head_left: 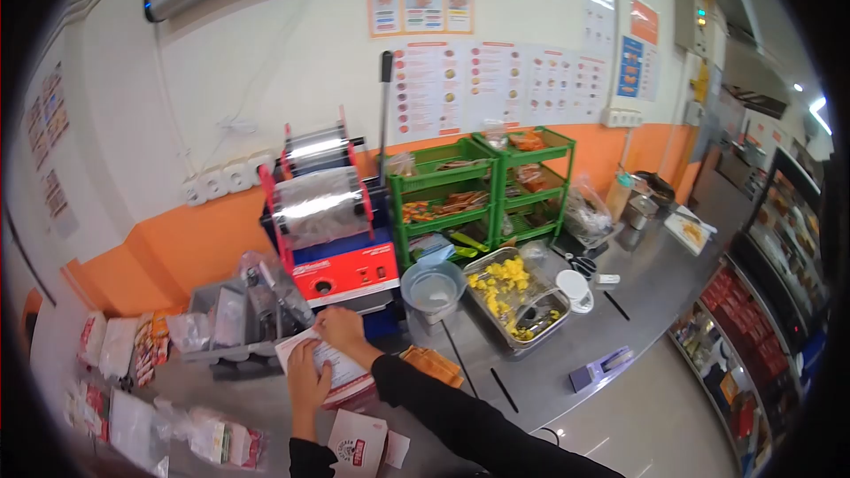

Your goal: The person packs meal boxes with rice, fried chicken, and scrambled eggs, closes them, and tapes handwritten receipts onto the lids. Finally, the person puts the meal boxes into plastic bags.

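A white sheet with red print (348, 378) lies on the metal counter in front of the red and blue sealing machine (345, 278). My left hand (307, 382) rests on the sheet's left part, its fingers pointing up toward the machine. At the sheet's top edge is my right hand (342, 331), its fingers bent together; what they hold, if anything, is too small to make out. Just below the sheet sits a white printed box (358, 444). An orange-brown flat piece (433, 366) lies right of my right forearm.
A grey bin of packets (232, 350) stands left of the machine. To the right are a bowl (433, 289), a metal tray with yellow pieces (516, 296), green racks (443, 199), a white lid (573, 285) and a purple device (601, 370) near the counter's edge.
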Motion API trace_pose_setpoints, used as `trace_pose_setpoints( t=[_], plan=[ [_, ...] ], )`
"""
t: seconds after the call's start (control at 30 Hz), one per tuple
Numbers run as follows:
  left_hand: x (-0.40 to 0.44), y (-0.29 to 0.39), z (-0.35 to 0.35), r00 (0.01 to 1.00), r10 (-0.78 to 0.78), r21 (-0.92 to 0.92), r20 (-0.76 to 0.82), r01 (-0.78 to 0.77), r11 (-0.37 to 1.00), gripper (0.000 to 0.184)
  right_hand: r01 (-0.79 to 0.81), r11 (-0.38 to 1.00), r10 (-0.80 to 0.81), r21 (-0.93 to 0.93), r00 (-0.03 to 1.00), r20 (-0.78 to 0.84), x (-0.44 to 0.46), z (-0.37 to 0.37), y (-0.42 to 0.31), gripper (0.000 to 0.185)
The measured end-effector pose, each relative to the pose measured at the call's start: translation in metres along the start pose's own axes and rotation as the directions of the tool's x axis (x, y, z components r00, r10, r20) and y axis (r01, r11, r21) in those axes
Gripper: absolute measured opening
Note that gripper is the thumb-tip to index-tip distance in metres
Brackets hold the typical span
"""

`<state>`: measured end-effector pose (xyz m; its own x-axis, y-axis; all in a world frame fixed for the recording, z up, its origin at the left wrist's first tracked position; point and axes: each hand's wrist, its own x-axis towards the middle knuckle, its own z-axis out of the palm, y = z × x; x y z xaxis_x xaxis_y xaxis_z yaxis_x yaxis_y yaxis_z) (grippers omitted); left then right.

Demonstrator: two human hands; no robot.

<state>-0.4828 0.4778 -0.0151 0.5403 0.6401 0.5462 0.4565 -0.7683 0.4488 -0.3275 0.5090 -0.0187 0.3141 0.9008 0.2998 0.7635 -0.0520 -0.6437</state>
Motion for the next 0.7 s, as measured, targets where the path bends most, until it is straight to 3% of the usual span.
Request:
trace_pose_setpoints(
  t=[0.03,0.1,0.17,0.27,0.37,0.47,0.5,0.53,0.57,0.6,0.63,0.67,0.7],
  plan=[
    [0.000,0.000,0.000,1.000,0.002,-0.004,0.001,-0.002,1.000,0.042,-0.014,0.995,0.017,-0.099,1.000,0.024,0.002,0.002,-0.003,0.022],
    [0.001,0.001,0.000,1.000,0.013,-0.021,0.013,-0.013,1.000,0.041,-0.101,0.994,0.100,-0.042,0.995,-0.014,0.003,0.002,-0.005,0.035],
    [0.001,0.000,0.002,1.000,0.000,0.001,0.031,0.000,1.000,0.042,-0.031,0.995,0.023,-0.095,0.997,-0.080,0.009,0.016,-0.002,0.023],
    [0.003,0.002,0.002,0.999,0.006,-0.002,0.043,-0.005,1.000,0.046,-0.150,0.979,0.121,-0.138,0.973,-0.199,0.014,0.037,-0.004,0.015],
    [0.003,-0.008,0.004,0.998,0.017,0.006,0.064,-0.018,1.000,0.049,-0.084,0.987,0.059,-0.136,0.982,-0.178,0.029,0.053,0.004,0.015],
    [0.008,-0.018,0.001,0.988,-0.035,-0.099,0.152,0.050,0.994,0.049,0.270,0.963,-0.269,0.003,0.962,-0.054,-0.022,-0.043,0.000,0.025],
    [0.010,-0.021,0.000,0.983,-0.049,-0.133,0.178,0.073,0.988,0.049,0.227,0.974,-0.225,0.012,0.956,0.187,-0.046,-0.102,0.000,0.032],
    [0.011,-0.023,-0.003,0.968,-0.112,-0.079,0.226,0.133,0.988,0.050,0.185,0.983,-0.174,0.015,0.891,0.419,-0.075,-0.158,0.010,0.040],
    [0.010,-0.016,-0.004,0.980,-0.086,0.005,0.179,0.087,0.996,0.049,0.254,0.967,-0.232,0.014,0.857,0.461,-0.097,-0.187,0.048,0.049],
    [0.009,-0.006,-0.005,0.990,-0.056,0.088,0.127,0.045,0.995,0.047,0.239,0.949,-0.314,0.207,0.640,0.701,-0.109,-0.230,0.089,0.051],
    [0.012,0.005,-0.005,0.997,-0.017,0.172,0.075,0.004,0.985,0.046,-0.008,0.993,-0.094,0.119,0.562,0.822,-0.132,-0.295,0.118,0.049],
    [0.016,0.026,-0.002,0.998,-0.013,0.079,0.058,0.009,0.997,0.043,-0.192,0.980,0.058,0.054,0.534,0.844,-0.149,-0.338,0.173,0.041],
    [0.017,0.061,0.002,0.999,-0.013,-0.011,0.042,0.014,1.000,0.040,-0.246,0.969,0.175,0.028,0.760,0.625,-0.176,-0.358,0.258,0.034]
  ],
)
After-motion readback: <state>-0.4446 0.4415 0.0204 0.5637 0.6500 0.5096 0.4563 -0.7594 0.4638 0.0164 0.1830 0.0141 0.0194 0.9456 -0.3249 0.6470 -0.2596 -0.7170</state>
